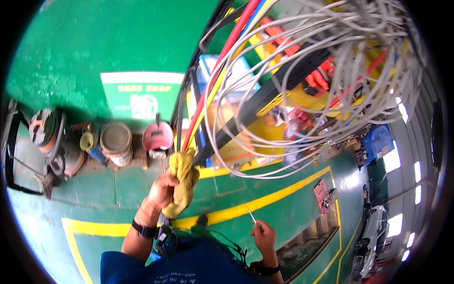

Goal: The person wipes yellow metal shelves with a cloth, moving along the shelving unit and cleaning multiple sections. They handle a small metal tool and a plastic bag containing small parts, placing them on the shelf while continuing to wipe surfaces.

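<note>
Big loose grey cable coil (347, 66) upper right, long straight red-and-yellow cables (204, 100) slanting down to a lumpy yellow bundle (184, 182), material unclear, left hand (161, 193) fingers gripping its left side, right hand (263, 235) fingers pinching the lower end of a thin white stick (252, 216).

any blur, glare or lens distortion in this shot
Head view: fisheye bending bows the yellow floor line, corners go black; head view: bright panels at right blow out to white, with a pale sheen on the green floor; head view: red-orange items among the gray cables look smeared, and the green sign is blurry.
</note>
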